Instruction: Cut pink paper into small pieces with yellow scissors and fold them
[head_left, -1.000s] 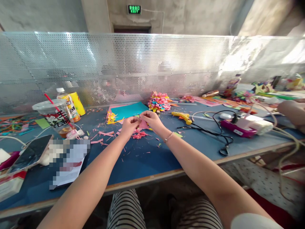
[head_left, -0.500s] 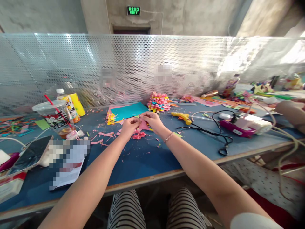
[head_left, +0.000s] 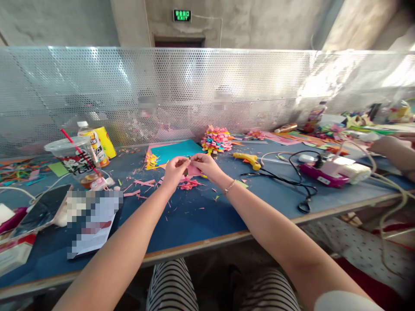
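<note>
Over the middle of the table, my left hand (head_left: 175, 171) and my right hand (head_left: 207, 166) meet with thumbs and forefingers pinched together. A small piece of pink paper (head_left: 194, 171) shows between them, and both hands appear closed on it. Its exact shape is partly hidden by my fingers. Just below lie pink paper strips (head_left: 189, 184). Behind my hands is a teal paper sheet (head_left: 177, 151), with a yellow cut-paper piece (head_left: 151, 161) at its left. A ball of multicoloured folded paper (head_left: 216, 139) stands beyond my right hand.
A yellow glue gun (head_left: 247, 160) with a black cord lies to the right, near a purple power strip (head_left: 324, 175). At left stand a plastic cup (head_left: 73, 162), a phone (head_left: 42, 209) and a tablet (head_left: 97, 224). A perforated metal screen (head_left: 181, 95) backs the table. Another person's hand (head_left: 391, 149) is at far right.
My fingertips have come closer together over the pink paper, and my right hand has dropped slightly. My right knee has swung outward. The other person's hand has shifted a little left.
</note>
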Demonstrator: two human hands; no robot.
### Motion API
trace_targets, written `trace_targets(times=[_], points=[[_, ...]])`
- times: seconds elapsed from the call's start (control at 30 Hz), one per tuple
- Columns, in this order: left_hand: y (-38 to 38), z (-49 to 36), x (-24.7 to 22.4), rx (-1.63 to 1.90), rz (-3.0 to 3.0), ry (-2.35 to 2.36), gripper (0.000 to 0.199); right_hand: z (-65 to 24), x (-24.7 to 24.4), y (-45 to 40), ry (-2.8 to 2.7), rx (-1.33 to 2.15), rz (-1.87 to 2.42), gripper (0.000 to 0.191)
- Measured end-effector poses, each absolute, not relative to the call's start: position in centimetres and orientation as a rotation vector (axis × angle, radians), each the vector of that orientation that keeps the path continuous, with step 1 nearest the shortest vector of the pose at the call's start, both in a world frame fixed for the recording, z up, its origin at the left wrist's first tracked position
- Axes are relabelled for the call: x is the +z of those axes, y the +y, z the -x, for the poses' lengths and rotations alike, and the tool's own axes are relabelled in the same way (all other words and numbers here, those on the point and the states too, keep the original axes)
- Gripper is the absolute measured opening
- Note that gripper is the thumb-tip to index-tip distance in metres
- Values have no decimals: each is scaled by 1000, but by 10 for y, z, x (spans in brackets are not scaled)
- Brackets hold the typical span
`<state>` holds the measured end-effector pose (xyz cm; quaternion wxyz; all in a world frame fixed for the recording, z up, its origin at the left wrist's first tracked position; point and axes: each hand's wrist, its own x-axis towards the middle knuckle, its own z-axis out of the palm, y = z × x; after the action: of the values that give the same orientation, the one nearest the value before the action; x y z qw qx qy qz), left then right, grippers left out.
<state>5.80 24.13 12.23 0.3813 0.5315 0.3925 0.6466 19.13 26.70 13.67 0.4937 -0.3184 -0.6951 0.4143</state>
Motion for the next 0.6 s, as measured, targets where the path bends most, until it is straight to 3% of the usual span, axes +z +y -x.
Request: trace_targets(times=[0.6], points=[[250, -36, 133, 1950, -1237, 1118, 17, -195, 136, 275, -1770, 1024, 826, 25]])
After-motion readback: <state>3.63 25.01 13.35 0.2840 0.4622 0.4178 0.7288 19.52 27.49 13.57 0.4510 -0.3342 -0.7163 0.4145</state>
